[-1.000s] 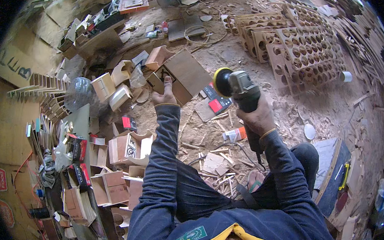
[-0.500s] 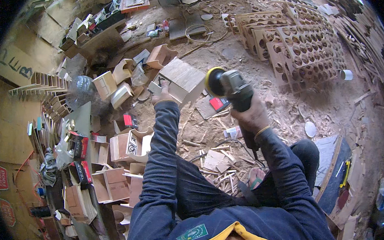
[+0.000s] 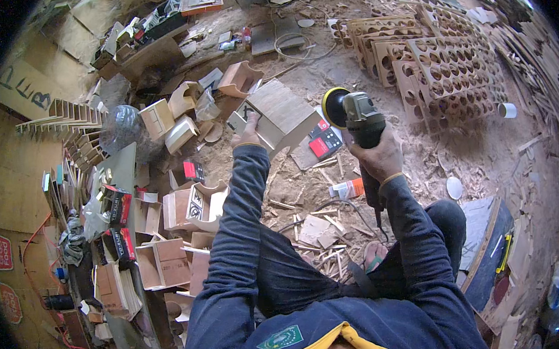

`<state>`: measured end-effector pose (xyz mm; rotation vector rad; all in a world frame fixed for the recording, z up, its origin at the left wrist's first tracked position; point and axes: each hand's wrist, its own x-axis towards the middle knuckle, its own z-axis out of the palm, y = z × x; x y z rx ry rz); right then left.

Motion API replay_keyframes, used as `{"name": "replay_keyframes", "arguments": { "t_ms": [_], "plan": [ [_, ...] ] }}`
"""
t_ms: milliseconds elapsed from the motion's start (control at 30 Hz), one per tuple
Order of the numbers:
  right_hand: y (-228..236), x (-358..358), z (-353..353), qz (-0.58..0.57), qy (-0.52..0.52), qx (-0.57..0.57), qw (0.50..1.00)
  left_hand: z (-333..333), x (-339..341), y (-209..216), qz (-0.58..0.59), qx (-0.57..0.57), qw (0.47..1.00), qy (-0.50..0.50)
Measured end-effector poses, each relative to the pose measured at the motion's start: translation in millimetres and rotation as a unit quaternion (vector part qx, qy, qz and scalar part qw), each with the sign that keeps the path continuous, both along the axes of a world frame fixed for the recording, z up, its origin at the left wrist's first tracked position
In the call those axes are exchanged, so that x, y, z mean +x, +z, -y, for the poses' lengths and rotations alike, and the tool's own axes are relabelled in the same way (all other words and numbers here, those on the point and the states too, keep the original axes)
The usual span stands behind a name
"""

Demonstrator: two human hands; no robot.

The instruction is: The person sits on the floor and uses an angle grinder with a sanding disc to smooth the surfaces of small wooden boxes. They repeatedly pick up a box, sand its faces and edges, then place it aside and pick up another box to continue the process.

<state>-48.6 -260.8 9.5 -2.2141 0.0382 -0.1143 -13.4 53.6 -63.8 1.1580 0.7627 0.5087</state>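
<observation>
In my left hand [image 3: 247,132] is a small wooden box [image 3: 282,111] with a pale plywood top and dark markings on its near left side. The fingers are closed on that left end, and the box is held up over the littered floor. My right hand [image 3: 382,157] is wrapped around an angle grinder [image 3: 363,117], its cord hanging toward my feet. A round sanding disc [image 3: 335,108] with a yellow rim faces the box's right end. Only a narrow gap, if any, shows between disc and box.
Similar wooden boxes [image 3: 196,207] crowd my left side. Perforated wooden panels [image 3: 443,70] lean at the far right. Red and black cartons [image 3: 325,145] lie beneath the box and at left. Wood scraps [image 3: 321,231] and dust cover the floor around my sandaled foot [image 3: 374,256].
Both hands have shifted to the right, carrying the box and the grinder with them. The box has turned slightly, and more of the red carton below shows. The view has shifted a little.
</observation>
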Motion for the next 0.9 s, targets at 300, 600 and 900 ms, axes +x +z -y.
{"name": "replay_keyframes", "arguments": {
  "t_ms": [300,600,900],
  "plan": [
    [6,-30,-6,-0.022,0.138,0.028,0.990,38,-13,48,0.199,-0.175,0.964,-0.003],
    [-3,-21,-13,-0.025,0.116,0.044,0.992,61,-19,25,-0.015,0.112,0.990,-0.086],
    [20,-8,-19,-0.001,0.093,0.061,0.994,105,-40,44,0.139,-0.082,0.941,-0.297]
  ]
}}
